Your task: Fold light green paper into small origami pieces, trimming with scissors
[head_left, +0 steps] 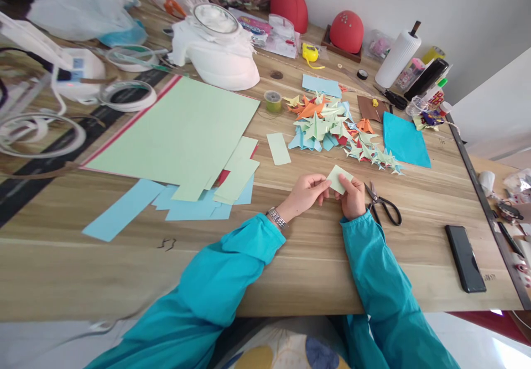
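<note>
A small pale green piece of paper point(339, 176) is held between both hands above the table. My left hand point(309, 191) pinches its left edge between thumb and fingers. On the paper's right side, my right hand point(352, 195) grips it, thumb on top. Just right of that hand lie black-handled scissors point(385, 206). Beyond the hands is a heap of folded paper stars point(321, 123) in green, blue, orange and red. A loose pale green paper strip point(279, 149) lies left of the heap.
Large green sheets point(178, 131) and blue strips point(124, 208) cover the left side. A spool point(272, 102), a yellow tape measure point(310, 52) and a white draped form point(219, 48) stand behind. At right are a turquoise square point(406, 139) and a phone point(465, 258).
</note>
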### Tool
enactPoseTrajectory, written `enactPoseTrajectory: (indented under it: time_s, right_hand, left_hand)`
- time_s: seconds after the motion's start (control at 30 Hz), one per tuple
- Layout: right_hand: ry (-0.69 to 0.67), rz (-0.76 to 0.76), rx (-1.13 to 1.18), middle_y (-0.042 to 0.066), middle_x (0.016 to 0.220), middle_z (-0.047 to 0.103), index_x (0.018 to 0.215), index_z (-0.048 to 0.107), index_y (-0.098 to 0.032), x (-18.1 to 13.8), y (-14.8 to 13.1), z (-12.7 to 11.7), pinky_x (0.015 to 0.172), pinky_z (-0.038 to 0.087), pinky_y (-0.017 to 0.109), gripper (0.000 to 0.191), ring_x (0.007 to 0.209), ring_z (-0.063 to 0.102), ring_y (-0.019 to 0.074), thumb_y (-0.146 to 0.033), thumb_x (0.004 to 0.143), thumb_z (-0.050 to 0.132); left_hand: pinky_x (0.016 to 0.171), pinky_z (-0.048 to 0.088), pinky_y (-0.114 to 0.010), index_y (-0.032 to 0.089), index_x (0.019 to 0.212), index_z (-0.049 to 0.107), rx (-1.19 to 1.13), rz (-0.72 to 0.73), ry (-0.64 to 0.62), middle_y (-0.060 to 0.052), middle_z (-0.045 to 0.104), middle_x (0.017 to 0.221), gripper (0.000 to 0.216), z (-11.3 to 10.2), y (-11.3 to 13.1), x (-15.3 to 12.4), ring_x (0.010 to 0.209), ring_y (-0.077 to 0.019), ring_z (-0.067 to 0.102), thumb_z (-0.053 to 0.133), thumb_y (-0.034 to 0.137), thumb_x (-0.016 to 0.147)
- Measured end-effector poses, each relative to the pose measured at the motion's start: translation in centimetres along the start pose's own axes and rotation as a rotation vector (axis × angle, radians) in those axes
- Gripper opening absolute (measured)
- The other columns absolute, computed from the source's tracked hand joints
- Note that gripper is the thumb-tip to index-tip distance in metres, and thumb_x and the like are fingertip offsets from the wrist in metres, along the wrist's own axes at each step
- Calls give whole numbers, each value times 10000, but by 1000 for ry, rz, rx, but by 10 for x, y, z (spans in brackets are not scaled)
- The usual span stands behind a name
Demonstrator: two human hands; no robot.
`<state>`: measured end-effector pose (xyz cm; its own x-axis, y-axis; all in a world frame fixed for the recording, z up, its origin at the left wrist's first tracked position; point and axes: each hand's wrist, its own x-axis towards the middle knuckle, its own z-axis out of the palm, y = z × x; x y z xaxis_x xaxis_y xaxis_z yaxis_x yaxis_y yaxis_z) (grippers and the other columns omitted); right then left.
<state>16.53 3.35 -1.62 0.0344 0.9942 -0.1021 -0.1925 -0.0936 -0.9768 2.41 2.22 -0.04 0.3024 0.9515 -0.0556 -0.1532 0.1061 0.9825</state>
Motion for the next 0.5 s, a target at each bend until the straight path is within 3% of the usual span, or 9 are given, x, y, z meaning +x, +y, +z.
enactPoseTrajectory:
  time_s: [0.1, 0.3, 0.5]
  right_hand:
    - [-53, 8, -1, -28, 429, 520, 541, 562, -177, -1, -1, -2, 340, 301, 232, 272, 353, 405, 92, -387, 682, 662]
    - [-314, -17, -205, -15, 401, 536, 477, 578, -159, -8, -7, -2, 376, 324, 214, 328, 354, 426, 75, -380, 696, 683]
    - [-373, -31, -313, 9, 471, 606, 584, 625, -151, -9, -7, 2, 382, 366, 220, 320, 367, 464, 89, -444, 705, 671]
  left_hand:
    - [434, 376, -201, 146, 642, 562, -22, 17, 122, 13, 560, 550, 274, -1, 0, 1, 418, -71, 481, 586, 385, 775]
    - [410, 335, -195, 159, 621, 564, -146, 51, 278, 51, 466, 456, 242, -3, -3, 5, 408, -70, 425, 634, 365, 729]
    - [398, 277, -188, 159, 598, 541, -131, 45, 253, 56, 413, 458, 277, -3, -4, 5, 417, -61, 368, 639, 382, 730]
